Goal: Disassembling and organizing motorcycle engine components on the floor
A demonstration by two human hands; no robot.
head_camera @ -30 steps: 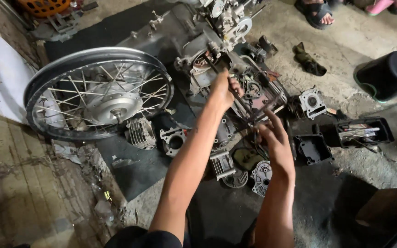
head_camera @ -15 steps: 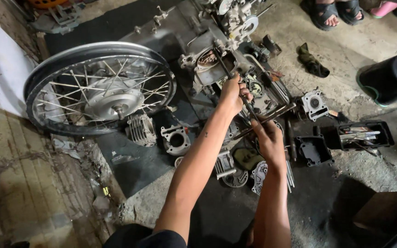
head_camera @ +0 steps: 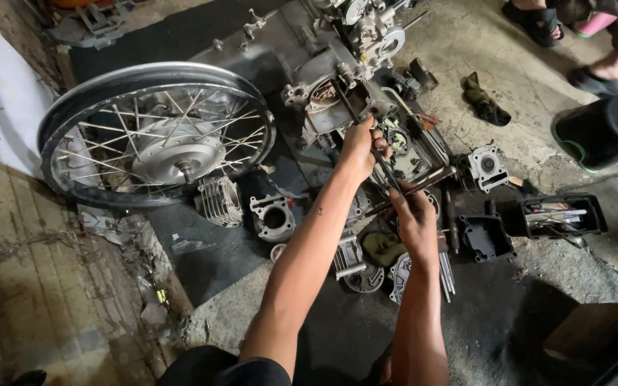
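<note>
My left hand (head_camera: 360, 146) grips a long thin metal rod (head_camera: 348, 111) that runs up into the open motorcycle engine case (head_camera: 337, 75). Lower and to the right, my right hand (head_camera: 413, 214) is closed on another dark rod-like tool (head_camera: 423, 187) that lies crosswise over the engine parts. Both arms reach out from the bottom of the view. Loose engine parts lie under and around the hands, among them a finned cylinder (head_camera: 219, 200) and a cylinder block (head_camera: 273, 214).
A spoked wheel (head_camera: 155, 136) lies flat at left on a dark mat (head_camera: 202, 243). A black tray with tools (head_camera: 563, 214), a black open box (head_camera: 486, 236), an upturned black bucket (head_camera: 606, 129) and a rag (head_camera: 484, 100) sit at right. Other people's sandalled feet (head_camera: 538, 18) are at top right.
My left hand has slid down along the long rod, away from the engine. My right hand has risen toward it with the crosswise tool. The camera view has shifted slightly.
</note>
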